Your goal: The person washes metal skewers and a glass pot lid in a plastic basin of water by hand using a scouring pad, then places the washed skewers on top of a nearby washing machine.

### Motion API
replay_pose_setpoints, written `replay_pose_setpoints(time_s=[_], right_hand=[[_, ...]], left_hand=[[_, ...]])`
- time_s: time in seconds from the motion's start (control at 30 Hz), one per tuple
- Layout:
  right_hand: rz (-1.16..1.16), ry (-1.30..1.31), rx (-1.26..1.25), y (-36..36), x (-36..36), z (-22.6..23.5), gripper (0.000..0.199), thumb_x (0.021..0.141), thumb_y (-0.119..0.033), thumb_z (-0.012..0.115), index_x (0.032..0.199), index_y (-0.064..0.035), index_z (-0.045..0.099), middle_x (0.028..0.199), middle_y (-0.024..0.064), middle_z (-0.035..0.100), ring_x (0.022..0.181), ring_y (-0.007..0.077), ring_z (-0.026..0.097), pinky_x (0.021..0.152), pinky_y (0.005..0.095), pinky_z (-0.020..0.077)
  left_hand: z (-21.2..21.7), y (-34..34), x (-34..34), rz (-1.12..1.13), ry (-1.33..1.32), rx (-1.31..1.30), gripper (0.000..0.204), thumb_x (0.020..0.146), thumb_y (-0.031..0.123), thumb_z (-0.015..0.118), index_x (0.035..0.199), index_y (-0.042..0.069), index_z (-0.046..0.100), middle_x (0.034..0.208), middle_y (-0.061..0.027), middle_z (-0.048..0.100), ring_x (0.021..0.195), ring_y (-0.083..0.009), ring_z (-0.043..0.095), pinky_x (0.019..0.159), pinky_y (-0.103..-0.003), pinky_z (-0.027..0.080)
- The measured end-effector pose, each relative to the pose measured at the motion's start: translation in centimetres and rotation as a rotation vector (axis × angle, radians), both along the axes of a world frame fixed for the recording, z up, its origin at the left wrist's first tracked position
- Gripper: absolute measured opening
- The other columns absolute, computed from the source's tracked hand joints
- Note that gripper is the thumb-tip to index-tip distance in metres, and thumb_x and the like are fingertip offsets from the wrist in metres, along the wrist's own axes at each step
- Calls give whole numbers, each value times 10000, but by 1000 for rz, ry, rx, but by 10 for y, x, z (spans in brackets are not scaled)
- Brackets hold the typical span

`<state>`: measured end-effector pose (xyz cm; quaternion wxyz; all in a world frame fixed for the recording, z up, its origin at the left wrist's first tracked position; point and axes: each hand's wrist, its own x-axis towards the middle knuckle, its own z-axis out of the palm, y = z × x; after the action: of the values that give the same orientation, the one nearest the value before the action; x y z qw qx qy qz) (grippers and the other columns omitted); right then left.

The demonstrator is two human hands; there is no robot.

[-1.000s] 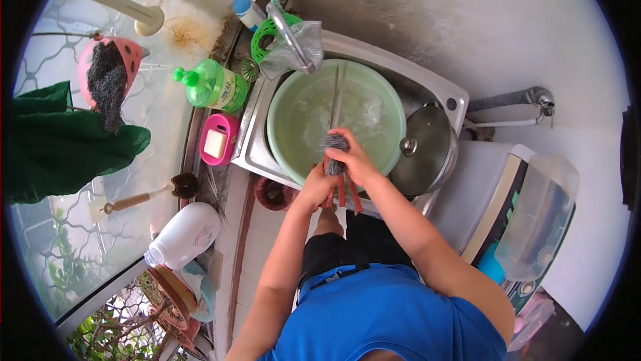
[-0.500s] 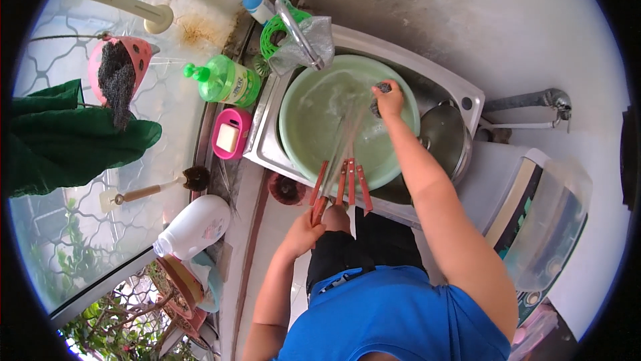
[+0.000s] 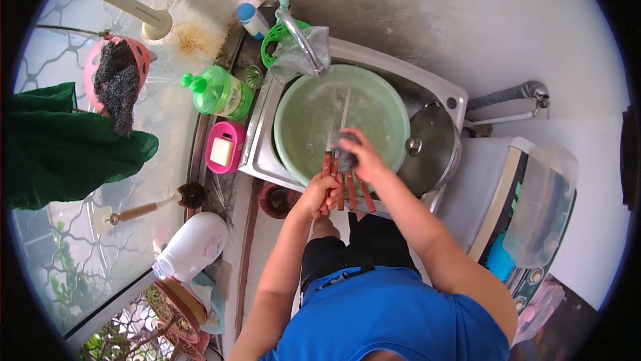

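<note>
- Your left forearm slants up from the lower edge; your left hand (image 3: 324, 193) is a fist at the near side of the basin (image 3: 283, 154), its fingers clenched round a red-handled tool (image 3: 326, 162). A second handle sits close against it, and you cannot tell whether the fist takes in both.
- A wet handle could turn in that fist if the grip is slack, swinging the metal toward your other hand.
- Three loose handles (image 3: 351, 191) lean over the near rim, just right of the fist; a bump from your wrist could tip them off.
- Your right forearm reaches up and inward, and your right hand (image 3: 362, 158) curls over the grey scrubber (image 3: 346, 154), fingers grasping it against the tools.
- Should the scrubber slip or bunch, your fingertips could rub the bare metal strips (image 3: 346, 109), which run on over the water.
- The lidded pot (image 3: 431, 164) stands right of the basin; a wide sweep could knock it.
</note>
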<state>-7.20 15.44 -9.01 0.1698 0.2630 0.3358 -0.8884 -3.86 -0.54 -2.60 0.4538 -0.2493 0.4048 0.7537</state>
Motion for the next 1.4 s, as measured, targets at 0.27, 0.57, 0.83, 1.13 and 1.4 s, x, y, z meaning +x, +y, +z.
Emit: replay_pose_setpoints(time_s=[0.27,0.57,0.83,1.13,1.4], right_hand=[[-301,-57,596,-8,-65,-43,428,674,27,739,1050,3,536,872,107,612,719,197,603,640,316,501],[-513,-270,1026,96,-102,-102,511,646,-169,819,1073,-48,567,1020,131,629,880,264,606,758,388,487],[-143,-12,898,12,-18,-29,599,872,-529,534,1185,-20,572,1088,111,627,1024,313,549,937,420,393],[24,194,218,21,44,114,218,956,-141,462,1147,-48,413,823,79,549,799,235,633,692,337,515],[-345,-57,1340,152,144,159,244,939,-120,447,1155,-80,553,672,16,548,538,91,503,511,254,432]], left_hand=[[19,-22,2,-386,38,-143,65,731,89,458,767,96,404,520,-8,371,355,-97,301,311,-247,216],[37,-92,47,-290,-39,-11,99,723,11,466,799,64,429,518,-4,382,344,-87,327,311,-224,244],[24,-67,17,-304,66,97,47,727,56,468,735,61,422,521,-28,409,346,-106,354,296,-238,240],[36,31,0,-560,367,85,194,845,194,545,969,55,492,646,-34,532,505,-118,490,400,-233,343],[55,109,1,-952,544,-37,497,929,432,466,1320,132,402,1142,-111,495,780,-238,639,445,-283,464]])
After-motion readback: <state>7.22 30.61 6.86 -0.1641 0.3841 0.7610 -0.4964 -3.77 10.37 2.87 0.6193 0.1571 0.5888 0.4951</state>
